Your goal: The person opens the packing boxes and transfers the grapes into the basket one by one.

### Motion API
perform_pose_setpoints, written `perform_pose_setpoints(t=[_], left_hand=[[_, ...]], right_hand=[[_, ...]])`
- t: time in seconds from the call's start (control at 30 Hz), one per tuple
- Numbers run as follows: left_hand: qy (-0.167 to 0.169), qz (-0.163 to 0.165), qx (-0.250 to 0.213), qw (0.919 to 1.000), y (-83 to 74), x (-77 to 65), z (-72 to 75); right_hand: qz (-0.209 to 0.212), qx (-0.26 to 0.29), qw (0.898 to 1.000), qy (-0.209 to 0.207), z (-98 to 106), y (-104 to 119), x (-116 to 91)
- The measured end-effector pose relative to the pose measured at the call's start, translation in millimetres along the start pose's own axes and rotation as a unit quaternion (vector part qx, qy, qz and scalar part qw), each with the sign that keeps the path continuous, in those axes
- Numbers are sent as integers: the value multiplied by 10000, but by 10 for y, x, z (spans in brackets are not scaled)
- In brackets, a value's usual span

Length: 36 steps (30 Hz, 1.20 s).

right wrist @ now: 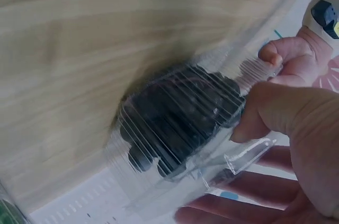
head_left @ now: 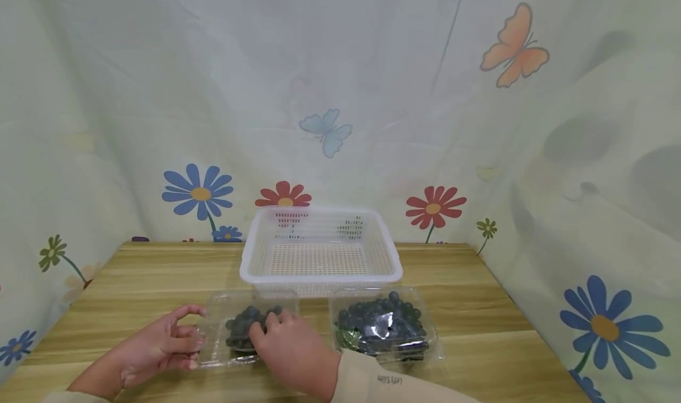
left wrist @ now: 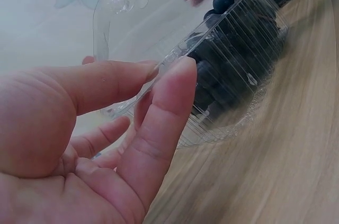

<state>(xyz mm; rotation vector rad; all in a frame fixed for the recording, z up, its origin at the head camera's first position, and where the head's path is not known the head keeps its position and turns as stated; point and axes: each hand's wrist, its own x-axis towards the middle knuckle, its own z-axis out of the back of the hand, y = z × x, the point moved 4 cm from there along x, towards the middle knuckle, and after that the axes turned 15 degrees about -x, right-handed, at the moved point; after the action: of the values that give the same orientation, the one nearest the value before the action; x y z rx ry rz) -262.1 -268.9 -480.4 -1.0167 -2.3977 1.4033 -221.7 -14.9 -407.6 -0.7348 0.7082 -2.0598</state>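
My left hand [head_left: 156, 347] pinches the left edge of a clear plastic fruit box [head_left: 217, 326], thumb and fingers at its rim. Dark grapes [head_left: 242, 330] lie heaped inside the box; through its ribbed wall they show as a dark mass [left wrist: 222, 70] in the left wrist view. Over the right part of the box reaches my right hand [head_left: 298, 350], its fingertips right at the grapes. The right wrist view shows that hand's thumb [right wrist: 254, 113] by the box wall and its fingers spread apart, partly behind clear plastic.
A second clear box [head_left: 425, 314] of dark grapes, with a green leaf label [head_left: 348, 338], sits close to my right forearm. Behind both boxes stands a white slotted basket [head_left: 321, 278]. The wooden table [head_left: 468, 308] ends at a flower-printed curtain [head_left: 372, 66].
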Motion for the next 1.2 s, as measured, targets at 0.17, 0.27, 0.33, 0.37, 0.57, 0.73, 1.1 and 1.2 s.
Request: perform_pose_setpoints(t=[0.17, 0.27, 0.33, 0.37, 0.57, 0.73, 1.1, 1.2], left_hand=[[-198, 82, 74, 9997, -8, -2, 18], [-365, 144, 149, 9991, -14, -4, 31], [-441, 150, 193, 9987, -17, -9, 38], [-445, 145, 206, 9987, -17, -9, 38], [-569, 162, 254, 9979, -26, -16, 27], [-441, 133, 217, 9987, -13, -15, 12], [-345, 57, 131, 9993, 15, -25, 15], [-434, 44, 166, 9989, 13, -24, 7]], right_hand=[[68, -111, 9999, -74, 3, -5, 28], [102, -277, 9993, -216, 25, -10, 38], [128, -368, 9989, -275, 42, -20, 46], [144, -398, 9987, -295, 47, -25, 52], [190, -226, 9992, -262, 32, -58, 80], [153, -34, 9997, -166, 22, -77, 81], [20, 704, 9975, 10, 47, -256, 113], [-38, 826, 9964, -175, 55, -298, 124]])
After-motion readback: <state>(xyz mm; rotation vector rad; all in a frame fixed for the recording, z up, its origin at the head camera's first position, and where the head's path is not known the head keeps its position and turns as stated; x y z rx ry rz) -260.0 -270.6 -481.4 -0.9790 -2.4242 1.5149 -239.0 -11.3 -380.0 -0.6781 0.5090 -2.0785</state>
